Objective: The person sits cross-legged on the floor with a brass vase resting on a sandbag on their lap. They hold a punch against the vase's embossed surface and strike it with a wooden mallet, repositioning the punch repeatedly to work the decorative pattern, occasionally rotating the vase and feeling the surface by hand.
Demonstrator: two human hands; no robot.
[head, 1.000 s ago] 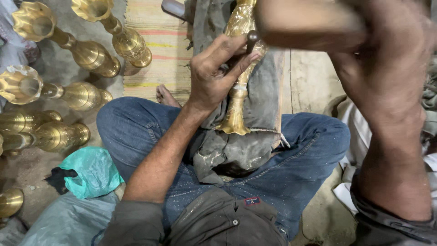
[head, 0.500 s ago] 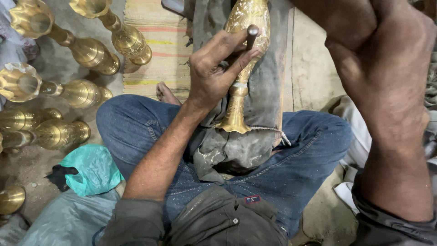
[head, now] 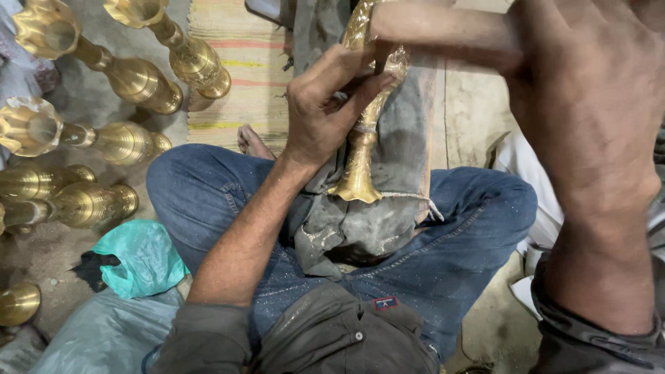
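A slim engraved brass vase [head: 361, 149] lies on a grey cloth [head: 402, 138] over my crossed legs, its foot toward me. My left hand [head: 325, 104] rests on the vase and pinches a short dark metal punch [head: 381, 59] against its body. My right hand [head: 589, 90] is raised close to the camera and grips a wooden handle [head: 443, 31] that reaches over the punch. The head of that tool is hidden behind the hand and vase.
Several tall brass vases [head: 131, 76] lie on the floor at the left. A teal plastic bag [head: 142, 256] and grey sheeting [head: 104, 339] sit by my left knee. A striped mat [head: 228, 76] lies ahead, white cloth [head: 526, 159] at the right.
My right hand with the wooden handle rose out of view half a second ago and has come back down over the punch. My left hand stays on the vase.
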